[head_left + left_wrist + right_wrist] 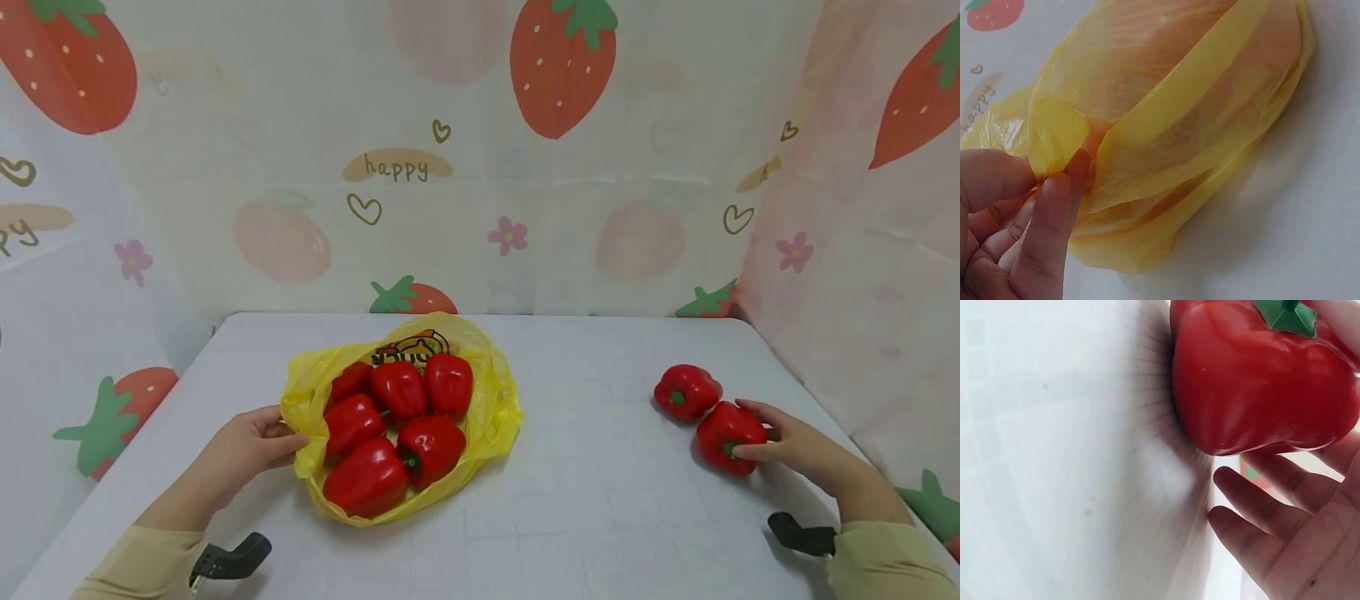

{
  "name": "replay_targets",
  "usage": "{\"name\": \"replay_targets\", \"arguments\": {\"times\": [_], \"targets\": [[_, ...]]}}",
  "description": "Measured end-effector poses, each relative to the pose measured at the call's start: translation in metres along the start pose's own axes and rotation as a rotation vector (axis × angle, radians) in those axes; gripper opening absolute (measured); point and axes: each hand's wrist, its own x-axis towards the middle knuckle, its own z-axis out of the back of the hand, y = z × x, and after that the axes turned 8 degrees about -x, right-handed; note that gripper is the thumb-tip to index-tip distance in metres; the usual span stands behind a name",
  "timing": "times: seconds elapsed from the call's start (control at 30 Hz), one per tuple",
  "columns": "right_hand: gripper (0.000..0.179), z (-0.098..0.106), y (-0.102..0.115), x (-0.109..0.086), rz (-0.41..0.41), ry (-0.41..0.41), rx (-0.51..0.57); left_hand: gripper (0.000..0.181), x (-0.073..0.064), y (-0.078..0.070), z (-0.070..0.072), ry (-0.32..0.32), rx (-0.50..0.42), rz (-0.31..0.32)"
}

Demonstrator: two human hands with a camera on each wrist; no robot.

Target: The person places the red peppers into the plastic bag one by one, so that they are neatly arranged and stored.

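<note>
A yellow plastic bag [495, 417] lies on its side with its mouth facing me and several red bell peppers [367, 477] inside. My left hand [251, 450] pinches the left edge of the bag's mouth between thumb and fingers; the left wrist view shows the gathered plastic [1057, 134] at the fingertips. On the right, my right hand [798, 446] holds a red bell pepper [727, 429], thumb near its green stem and index finger on the far side. Its other fingers [1260, 506] spread beside the pepper. Another red bell pepper [686, 392] touches it from behind.
The white table [570, 500] carries the bag at left and the two loose peppers at right. Fabric curtains [480, 233] with printed strawberries hang behind and on both sides. A black wrist mount [232, 558] sticks out from each sleeve.
</note>
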Motion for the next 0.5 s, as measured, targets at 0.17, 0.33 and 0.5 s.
{"name": "replay_targets", "arguments": {"times": [0.17,0.33,0.5], "targets": [[0.098,-0.0018,0.0,-0.0006,-0.01,-0.008,0.004,0.067,-0.0004,-0.0011,-0.0007,-0.002,0.003,0.002],[0.096,-0.003,-0.0018,-0.0007,0.001,-0.013,0.002,0.067,-0.0006,-0.0009,-0.001,-0.009,0.016,0.01],[0.096,-0.0045,-0.0019,-0.0008,0.002,-0.021,0.005,0.066,-0.0008,-0.0002,-0.0007,-0.013,0.024,0.012]]}}
